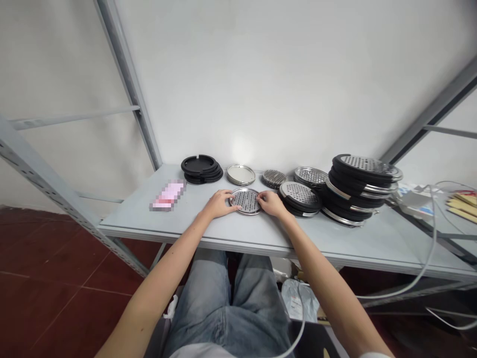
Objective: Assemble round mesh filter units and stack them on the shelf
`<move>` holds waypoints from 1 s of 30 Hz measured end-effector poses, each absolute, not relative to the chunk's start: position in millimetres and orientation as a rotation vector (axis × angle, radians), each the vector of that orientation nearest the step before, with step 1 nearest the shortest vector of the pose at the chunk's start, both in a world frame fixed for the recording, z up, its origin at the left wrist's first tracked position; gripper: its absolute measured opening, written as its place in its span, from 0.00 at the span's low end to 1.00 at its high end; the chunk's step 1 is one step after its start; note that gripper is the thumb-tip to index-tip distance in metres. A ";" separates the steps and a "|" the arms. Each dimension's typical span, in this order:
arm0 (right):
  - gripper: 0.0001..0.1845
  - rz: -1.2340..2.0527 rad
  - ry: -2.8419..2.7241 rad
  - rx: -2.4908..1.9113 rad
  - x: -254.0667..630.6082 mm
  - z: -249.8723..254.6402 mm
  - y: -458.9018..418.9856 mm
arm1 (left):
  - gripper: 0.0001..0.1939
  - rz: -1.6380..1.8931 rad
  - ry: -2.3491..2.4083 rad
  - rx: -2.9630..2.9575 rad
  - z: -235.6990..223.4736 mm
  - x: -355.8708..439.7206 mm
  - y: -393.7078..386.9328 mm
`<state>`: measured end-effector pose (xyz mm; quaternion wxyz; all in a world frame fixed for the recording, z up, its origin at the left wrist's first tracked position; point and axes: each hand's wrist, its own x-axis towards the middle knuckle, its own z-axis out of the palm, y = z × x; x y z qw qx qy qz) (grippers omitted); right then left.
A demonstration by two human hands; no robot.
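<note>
A round metal tray with a slotted plate inside its rim [246, 201] lies flat on the table in front of me. My left hand [221, 204] holds its left side, with the thumb along the near rim and the fingers at the far left edge. On the opposite side, my right hand [271, 203] has its fingertips pinched together at the right rim. Just right of that hand sits a perforated metal disc [296, 193] in a black ring holder. Behind the tray are stacked plain metal dishes [241, 174] and a stack of small perforated plates [274, 178].
Black round holders [201, 168] are stacked at the back left, near a pixelated pink item [168, 195]. A tall stack of black holders and metal discs [359, 191] stands at right, with more perforated discs [310, 175] beside it. A white cable [428, 258] hangs over the table's front edge.
</note>
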<state>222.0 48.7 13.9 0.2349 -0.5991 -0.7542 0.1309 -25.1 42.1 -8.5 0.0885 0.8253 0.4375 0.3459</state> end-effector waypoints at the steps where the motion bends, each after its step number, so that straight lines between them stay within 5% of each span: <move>1: 0.09 0.342 -2.077 -1.684 220.8 16.8 47.4 | 0.24 1.032 1.297 2.460 -8.5 -25.0 42.3; 13: 0.14 0.331 -2.079 -1.934 205.8 37.1 30.4 | 0.25 1.002 1.350 2.437 -5.6 -24.1 39.6; 30: 0.10 0.289 -2.094 -1.734 211.6 14.6 50.8 | 0.30 1.043 1.331 2.436 -3.1 -23.5 37.5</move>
